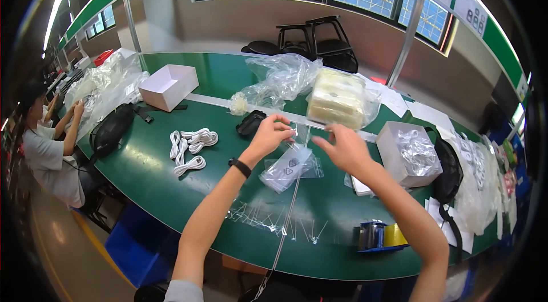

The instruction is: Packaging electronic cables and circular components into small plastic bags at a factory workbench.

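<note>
My left hand [270, 134] is over the middle of the green table, its thumb and fingertips pinched together. A small clear bit shows at those fingertips, too faint to name. To its right, my right hand [344, 149] is slightly blurred, thumb and fingers apart, with nothing visible in it. Just below both hands lies a small heap of clear plastic bags [285, 169] with dark print. Several coiled white cables [191, 148] rest left of my left hand. A small black item [250, 123] sits close behind my left wrist.
A white box [171, 86] stands back left, another [394, 153] holding wrapped pieces at right. Stacked clear-wrapped packs [337, 99] lie behind my hands. Clear strips [268, 219] and a blue tape dispenser [374, 239] are near the front edge. Another person [54, 153] works at left.
</note>
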`<state>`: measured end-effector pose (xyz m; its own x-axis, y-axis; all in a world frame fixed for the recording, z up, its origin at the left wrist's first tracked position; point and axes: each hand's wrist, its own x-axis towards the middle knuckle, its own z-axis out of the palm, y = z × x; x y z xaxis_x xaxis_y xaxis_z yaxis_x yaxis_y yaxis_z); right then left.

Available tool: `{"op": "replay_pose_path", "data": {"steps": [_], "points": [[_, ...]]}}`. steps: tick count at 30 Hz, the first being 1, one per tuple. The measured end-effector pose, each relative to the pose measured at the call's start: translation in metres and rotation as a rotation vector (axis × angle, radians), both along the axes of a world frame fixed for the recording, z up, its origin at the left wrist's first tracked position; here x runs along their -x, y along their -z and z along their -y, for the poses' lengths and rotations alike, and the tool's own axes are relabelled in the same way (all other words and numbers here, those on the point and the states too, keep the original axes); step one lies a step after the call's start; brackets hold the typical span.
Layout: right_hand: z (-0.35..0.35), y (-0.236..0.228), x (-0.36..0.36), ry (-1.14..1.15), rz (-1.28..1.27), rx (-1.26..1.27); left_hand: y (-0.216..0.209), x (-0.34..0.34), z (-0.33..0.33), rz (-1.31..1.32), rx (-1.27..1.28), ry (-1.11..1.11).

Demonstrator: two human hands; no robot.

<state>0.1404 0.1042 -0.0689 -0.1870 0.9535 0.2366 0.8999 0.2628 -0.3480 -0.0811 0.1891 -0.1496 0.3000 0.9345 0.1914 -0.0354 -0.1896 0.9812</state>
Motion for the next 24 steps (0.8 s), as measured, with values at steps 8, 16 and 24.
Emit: {"op": "replay_pose_path", "data": {"steps": [8, 16, 24], "points": [[-0.047, -0.002, 0.054, -0.032, -1.152, 0.575, -0.054, 0.044, 0.042, 0.126, -0.031, 0.158], [-0.05, -0.005, 0.074, -0.333, -0.871, 0.368, -0.055, 0.056, 0.045, 0.053, 0.01, 0.174], [-0.073, 0.029, 0.112, -0.035, -1.035, 0.276, -0.032, 0.086, 0.038, 0.284, -0.047, -0.32]]}}
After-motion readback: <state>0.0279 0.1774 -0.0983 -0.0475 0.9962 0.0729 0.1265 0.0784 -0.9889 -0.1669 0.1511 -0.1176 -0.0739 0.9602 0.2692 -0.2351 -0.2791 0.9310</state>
